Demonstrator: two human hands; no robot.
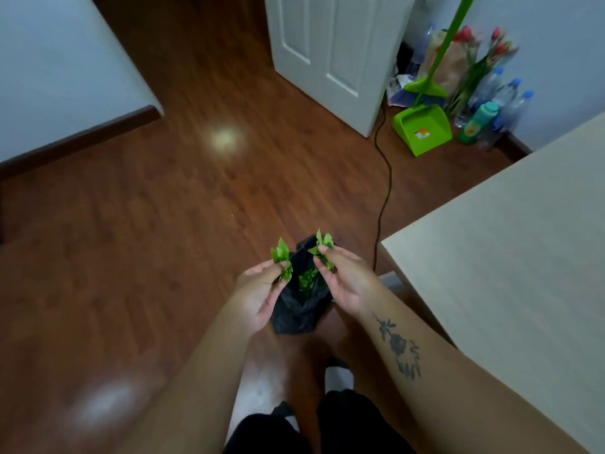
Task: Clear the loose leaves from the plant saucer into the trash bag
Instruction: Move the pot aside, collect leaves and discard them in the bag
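A small black trash bag (296, 314) stands open on the wooden floor between my hands, with green leaves (307, 280) lying inside it. My left hand (262, 291) pinches a bunch of green leaves (281, 255) just left of the bag's mouth. My right hand (343, 280) pinches another bunch of leaves (323, 245) over the bag's far right rim. Both hands hover above the bag. The plant saucer is out of view.
A pale table (510, 244) fills the right side, its corner close to my right forearm. A black cable (384, 188) runs across the floor behind the bag. A green dustpan (422, 129), broom, bottles and flowers crowd the far right corner beside a white door (330, 50).
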